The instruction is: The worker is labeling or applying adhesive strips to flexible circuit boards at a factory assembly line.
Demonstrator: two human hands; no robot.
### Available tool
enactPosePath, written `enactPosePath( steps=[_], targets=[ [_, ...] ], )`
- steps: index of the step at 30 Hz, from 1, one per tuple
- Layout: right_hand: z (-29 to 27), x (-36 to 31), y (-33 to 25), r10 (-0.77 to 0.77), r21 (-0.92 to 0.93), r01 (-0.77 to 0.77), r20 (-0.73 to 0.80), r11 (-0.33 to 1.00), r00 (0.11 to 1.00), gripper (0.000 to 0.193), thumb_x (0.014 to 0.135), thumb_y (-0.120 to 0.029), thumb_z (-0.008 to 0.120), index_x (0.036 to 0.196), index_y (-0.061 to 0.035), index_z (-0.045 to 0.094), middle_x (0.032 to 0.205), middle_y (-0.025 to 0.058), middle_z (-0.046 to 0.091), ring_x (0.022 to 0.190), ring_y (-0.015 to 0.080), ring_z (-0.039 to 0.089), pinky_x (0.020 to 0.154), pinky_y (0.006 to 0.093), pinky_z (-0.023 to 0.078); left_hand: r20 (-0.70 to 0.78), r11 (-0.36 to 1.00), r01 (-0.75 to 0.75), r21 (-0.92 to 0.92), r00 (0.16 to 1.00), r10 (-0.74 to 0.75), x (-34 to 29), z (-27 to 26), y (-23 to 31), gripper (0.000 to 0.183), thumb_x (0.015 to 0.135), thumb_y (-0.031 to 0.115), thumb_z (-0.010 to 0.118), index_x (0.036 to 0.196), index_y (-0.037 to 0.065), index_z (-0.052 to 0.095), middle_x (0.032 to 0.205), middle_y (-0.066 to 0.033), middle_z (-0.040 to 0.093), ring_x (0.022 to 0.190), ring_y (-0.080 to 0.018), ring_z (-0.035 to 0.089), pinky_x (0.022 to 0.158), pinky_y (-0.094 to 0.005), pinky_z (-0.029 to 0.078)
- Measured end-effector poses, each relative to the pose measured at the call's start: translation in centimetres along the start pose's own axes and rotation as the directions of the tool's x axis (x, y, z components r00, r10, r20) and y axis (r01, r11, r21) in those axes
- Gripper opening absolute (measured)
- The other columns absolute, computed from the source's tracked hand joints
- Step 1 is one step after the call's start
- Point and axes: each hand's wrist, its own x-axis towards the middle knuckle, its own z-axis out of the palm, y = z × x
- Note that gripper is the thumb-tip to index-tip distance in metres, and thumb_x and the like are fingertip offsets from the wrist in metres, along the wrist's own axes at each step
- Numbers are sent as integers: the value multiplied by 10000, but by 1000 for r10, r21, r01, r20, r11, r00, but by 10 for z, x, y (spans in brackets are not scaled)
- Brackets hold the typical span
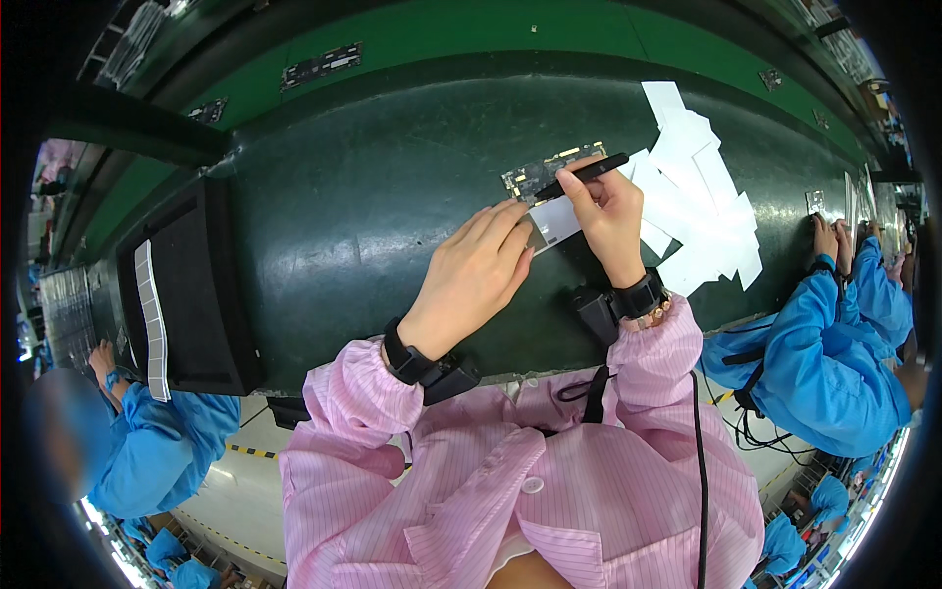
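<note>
A dark circuit board (530,181) with gold-coloured contacts lies on the green work surface just beyond my hands. My right hand (610,218) is closed around a slim black pen-shaped tool (597,168), probably tweezers; it slants down to the left, its tip low by the board's near edge. A white strip with a grey label (555,225) lies between my hands, on the near side of the board. My left hand (473,267) has its fingertips at the strip's left end, close to the board, and its thumb alongside; its fingers partly cover that end.
Loose white paper strips (699,167) are heaped to the right of my right hand. A black tray (201,285) at left carries a strip of grey labels (152,319). Beyond runs a green belt with another board (322,66). Co-workers in blue sit on both sides.
</note>
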Motion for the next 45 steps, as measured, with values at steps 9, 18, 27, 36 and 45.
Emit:
enactPosePath(
  steps=[9, 18, 27, 36, 45],
  targets=[
    [1, 0, -3, -71, -96, 72, 17, 993, 997, 92, 836, -70, 704, 882, 1, 668, 668, 66, 628, 534, 80, 550, 486, 221, 405, 22, 1000, 17, 23, 1000, -17, 1, -2, 1, 314, 805, 138, 678, 1083, 24, 585, 1215, -90, 576, 1066, -258, 597, 841, -353, 522],
    [-11, -1, -15, -198, -202, 185, -47, 962, 979, 83, 840, -43, 689, 900, -5, 645, 764, 70, 657, 588, 100, 587, 517, 224, 443, 48, 995, -4, 100, 999, -1, 4, 2, 4, 400, 798, 199, 693, 1138, 26, 572, 1248, -76, 558, 1047, -240, 583, 860, -345, 508],
    [-32, -40, -21, 40, -117, -35, 42, 992, 998, 69, 850, -46, 681, 890, 4, 655, 778, 55, 648, 570, 93, 591, 520, 216, 444, 59, 993, -36, 111, 998, 30, 4, 3, 1, 445, 790, 185, 695, 1181, 27, 553, 1272, -73, 544, 1085, -239, 548, 921, -359, 470],
    [-26, -49, -24, -6, -142, 11, 34, 990, 999, 68, 819, -17, 698, 873, 6, 662, 819, 67, 661, 598, 126, 612, 536, 225, 458, 81, 990, -47, 132, 996, 36, 2, 5, -2, 478, 774, 170, 709, 1200, 31, 540, 1276, -71, 540, 1132, -235, 524, 973, -371, 415],
    [-23, -49, -22, -24, -171, 32, 49, 985, 998, 63, 814, -20, 700, 855, 5, 659, 816, 63, 663, 579, 134, 606, 519, 233, 449, 48, 985, -51, 162, 998, 44, 2, 9, -4, 399, 802, 178, 695, 1150, 41, 556, 1248, -55, 557, 1099, -217, 533, 940, -369, 410]
  ],
)
